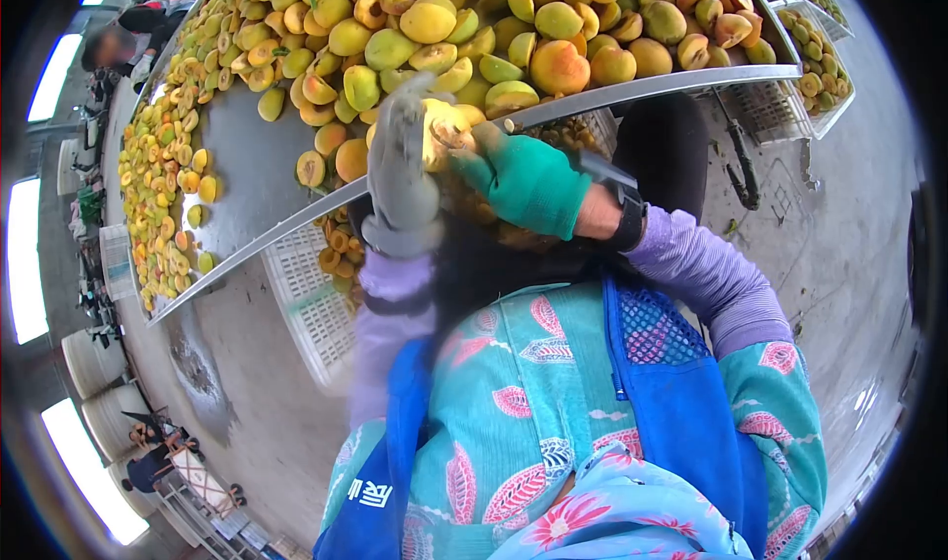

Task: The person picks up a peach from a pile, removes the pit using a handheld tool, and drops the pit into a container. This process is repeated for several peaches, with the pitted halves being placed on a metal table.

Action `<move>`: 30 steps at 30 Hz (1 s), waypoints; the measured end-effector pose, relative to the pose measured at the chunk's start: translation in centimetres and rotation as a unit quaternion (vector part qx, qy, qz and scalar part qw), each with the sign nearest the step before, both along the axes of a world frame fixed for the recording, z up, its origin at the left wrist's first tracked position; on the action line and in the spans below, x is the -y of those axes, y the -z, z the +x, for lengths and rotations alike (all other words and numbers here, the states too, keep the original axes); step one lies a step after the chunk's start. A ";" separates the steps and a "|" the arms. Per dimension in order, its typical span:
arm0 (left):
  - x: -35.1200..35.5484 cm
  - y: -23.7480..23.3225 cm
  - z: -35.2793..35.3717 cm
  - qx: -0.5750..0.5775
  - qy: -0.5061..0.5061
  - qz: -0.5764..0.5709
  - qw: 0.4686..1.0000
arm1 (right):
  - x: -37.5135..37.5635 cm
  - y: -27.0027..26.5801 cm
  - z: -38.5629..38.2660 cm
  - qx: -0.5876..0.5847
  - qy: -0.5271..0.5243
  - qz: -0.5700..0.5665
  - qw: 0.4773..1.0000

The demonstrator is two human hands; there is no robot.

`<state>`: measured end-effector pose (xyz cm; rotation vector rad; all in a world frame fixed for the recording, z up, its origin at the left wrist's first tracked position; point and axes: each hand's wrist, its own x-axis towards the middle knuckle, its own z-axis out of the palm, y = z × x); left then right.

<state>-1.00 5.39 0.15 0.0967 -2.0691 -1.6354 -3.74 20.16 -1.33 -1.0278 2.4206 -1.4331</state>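
Observation:
My left hand (403,160), in a grey glove and smeared by motion, is closed around a cut yellow apricot (444,133) at the near rim of the metal table. My right hand (528,180), in a green glove, is closed right beside it, with its thumb tip against the apricot's cut face. From the top of the right fist pokes a short brown stub (510,125), which looks like the handle end of a small tool; the rest is hidden in the fingers. Just beyond both hands lies a heap of apricots (430,22), whole and halved.
The metal table's raised rim (662,86) runs across in front of me. Below it stand a white crate (311,303) with apricot halves and, at right, another crate (820,76) of fruit. A person (109,46) is at the far left; others (153,466) are at lower left.

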 end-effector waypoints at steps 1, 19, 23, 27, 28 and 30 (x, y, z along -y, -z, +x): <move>-0.3 0.3 0.3 0.002 -0.002 0.045 0.999 | 0.3 0.4 0.4 0.016 0.014 -0.005 1.000; 0.8 -2.1 -1.2 0.226 0.121 0.270 0.928 | 1.5 -2.8 1.6 0.743 -0.137 -0.313 0.576; 1.0 0.1 0.4 0.196 0.087 0.298 0.930 | 1.8 -3.4 3.4 0.687 -0.096 -0.229 0.683; 1.0 0.4 1.5 0.169 0.070 0.280 0.942 | 1.4 -1.7 3.7 0.766 -0.202 -0.313 0.524; 1.2 0.2 1.5 0.169 0.066 0.282 0.942 | 1.4 -2.1 3.7 0.774 -0.236 -0.335 0.483; 1.3 -0.7 2.5 0.136 0.112 0.332 0.927 | 1.3 -3.2 4.1 0.762 -0.193 -0.290 0.546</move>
